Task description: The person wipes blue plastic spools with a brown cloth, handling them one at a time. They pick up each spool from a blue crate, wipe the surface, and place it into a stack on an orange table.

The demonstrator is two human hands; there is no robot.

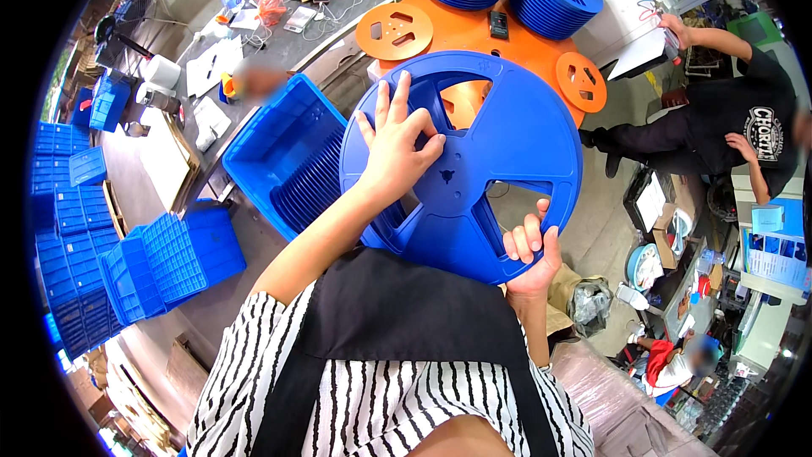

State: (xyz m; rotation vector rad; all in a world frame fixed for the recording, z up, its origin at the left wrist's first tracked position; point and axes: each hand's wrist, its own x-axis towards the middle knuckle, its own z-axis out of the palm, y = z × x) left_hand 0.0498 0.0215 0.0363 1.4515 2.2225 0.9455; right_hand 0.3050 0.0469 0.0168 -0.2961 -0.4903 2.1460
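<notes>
A large blue plastic reel, with cut-out windows and a small central hole, is in front of my chest. My right hand is closed around its rim at the lower right, fingers over the edge of a window. Over the left part of the reel's face is my left hand. Its thumb and index finger are pinched together near the hub, while the other fingers stretch upward. Whatever the pinch may hold is too small to see. Left of the reel, a blue crate holds a row of blue reels.
Ahead stands an orange surface with orange discs, a small black device and stacks of blue reels. A cluttered grey workbench runs along the left, near blue crates. At right is another person.
</notes>
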